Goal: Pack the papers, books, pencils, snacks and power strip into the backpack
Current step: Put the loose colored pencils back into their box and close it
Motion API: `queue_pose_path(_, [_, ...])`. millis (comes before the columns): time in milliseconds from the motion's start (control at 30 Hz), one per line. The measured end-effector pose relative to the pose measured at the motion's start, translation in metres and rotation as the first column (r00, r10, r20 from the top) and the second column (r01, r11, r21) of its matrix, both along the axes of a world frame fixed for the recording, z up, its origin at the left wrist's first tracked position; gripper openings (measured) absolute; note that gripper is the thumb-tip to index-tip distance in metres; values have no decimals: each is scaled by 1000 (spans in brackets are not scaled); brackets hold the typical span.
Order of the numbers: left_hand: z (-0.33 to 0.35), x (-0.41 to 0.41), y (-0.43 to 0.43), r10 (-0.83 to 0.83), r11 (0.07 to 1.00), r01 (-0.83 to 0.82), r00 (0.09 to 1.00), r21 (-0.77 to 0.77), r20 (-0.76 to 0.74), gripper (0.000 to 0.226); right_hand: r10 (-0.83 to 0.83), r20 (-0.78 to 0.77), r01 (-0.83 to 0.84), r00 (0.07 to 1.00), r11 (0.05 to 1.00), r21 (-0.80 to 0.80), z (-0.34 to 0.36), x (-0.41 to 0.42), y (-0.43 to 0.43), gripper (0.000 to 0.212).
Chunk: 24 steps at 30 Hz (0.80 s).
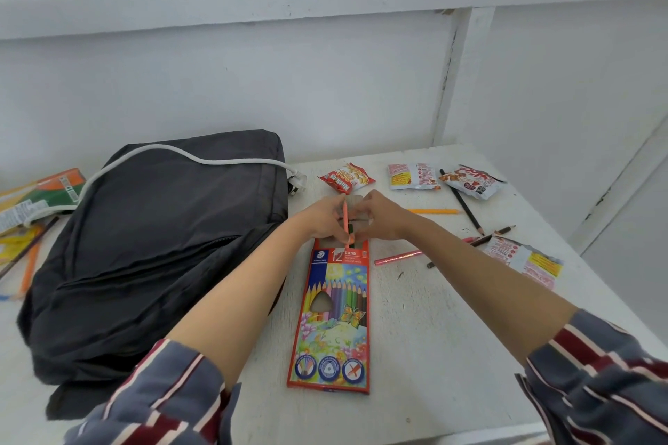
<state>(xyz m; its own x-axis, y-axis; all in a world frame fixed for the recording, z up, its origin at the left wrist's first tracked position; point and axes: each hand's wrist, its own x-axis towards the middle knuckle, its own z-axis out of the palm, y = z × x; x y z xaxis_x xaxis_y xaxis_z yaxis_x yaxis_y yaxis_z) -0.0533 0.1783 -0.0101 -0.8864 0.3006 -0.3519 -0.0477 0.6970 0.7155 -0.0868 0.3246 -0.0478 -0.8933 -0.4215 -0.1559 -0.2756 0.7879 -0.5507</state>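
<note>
White table (pixel 415 354) carries all items. The dark grey fabric backpack (pixel 162 246) lies flat along the left half, and its zip looks closed. Nothing visible has gone into it, so packing is judged barely begun. The white power-strip cable (pixel 188 155) is draped across the backpack to a plug near the far edge; the strip body cannot be made out. A stack of books and papers (pixel 43 195) sits at the left edge, unpacked. The orange-red cardboard pencil box (pixel 336 318) lies at the centre, its open end facing the far edge. Four foil snack packets (pixel 414 176) lie towards the far right corner, well apart from the backpack. Loose pencils (pixel 397 257) lie scattered on the right side, with more at the left edge. The left hand (pixel 323 219) pinches a salmon-coloured pencil (pixel 345 215) at the box mouth. The right hand (pixel 383 219), fingers curled, appears to hold that open end steady. The cable must be lifted off before the backpack can be opened.
</note>
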Motion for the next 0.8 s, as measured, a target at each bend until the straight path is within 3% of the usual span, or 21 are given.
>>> queue_pose_path(233, [-4,-5,-1,-36,999,35,999,-20,-21,58,-29,22,29,999,1000,7,0,1,-3,54])
queue_pose_path(367, [-6,-8,-1,11,1000,-10,1000,18,-19,38,-68,16,68,998,998,12,0,1,-2,53])
queue_pose_path(467, [-10,-9,0,40,999,-40,995,-2,-90,37,-77,-23,78,997,997,16,-1,2,-2,43])
queue_pose_path(567, [-14,-8,1,58,997,-67,982,-47,-180,41,-92,-33,93,995,996,18,-3,2,-2,50])
queue_pose_path(800, [-14,-13,3,142,990,-140,986,30,-85,58,-71,-28,72,997,997,38,7,3,3,40])
